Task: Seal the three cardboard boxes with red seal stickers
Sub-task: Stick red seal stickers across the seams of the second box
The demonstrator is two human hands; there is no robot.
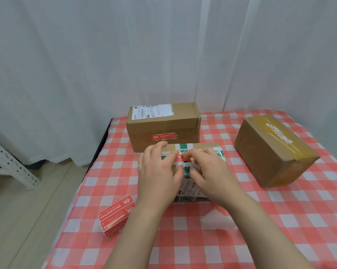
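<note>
Right hand grip pinches one end of the red seal sticker; left hand lies flat, pressing it onto the middle box.
Middle box sits mid-counter, just near of the stickered far box; right box shows no sticker. Sticker looks thin, limp, tacky: hold by the ends, smooth outward. Boxes likely stiff, light.

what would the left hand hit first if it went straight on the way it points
Likely the front face of the far cardboard box, standing just beyond the left hand; depth is unclear.
</note>
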